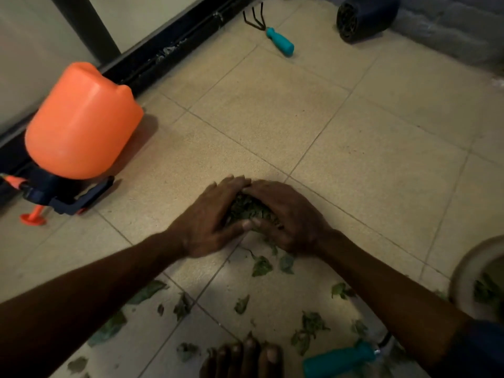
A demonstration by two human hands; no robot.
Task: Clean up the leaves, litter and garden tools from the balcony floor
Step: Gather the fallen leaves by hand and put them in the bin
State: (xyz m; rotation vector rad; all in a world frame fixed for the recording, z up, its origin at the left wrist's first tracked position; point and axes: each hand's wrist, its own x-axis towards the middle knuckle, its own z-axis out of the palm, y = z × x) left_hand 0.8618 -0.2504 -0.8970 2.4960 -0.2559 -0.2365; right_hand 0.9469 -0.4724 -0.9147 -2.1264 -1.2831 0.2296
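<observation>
A heap of green leaves (249, 210) lies on the tiled floor at the centre of the view. My left hand (211, 219) and my right hand (286, 214) cup it from both sides, fingers curled round it and fingertips meeting on top. More loose leaves (261, 266) are scattered on the tiles nearer to me. A hand rake with a teal handle (281, 41) lies far ahead. A second teal tool handle (338, 360) lies by my right forearm.
An orange pressure sprayer (81, 124) lies tipped over at the left by the dark door track (169, 50). A dark pot (362, 16) lies on its side at the far right. A round container (463, 271) holding leaves sits at the right edge. My bare toes (242, 358) show at the bottom.
</observation>
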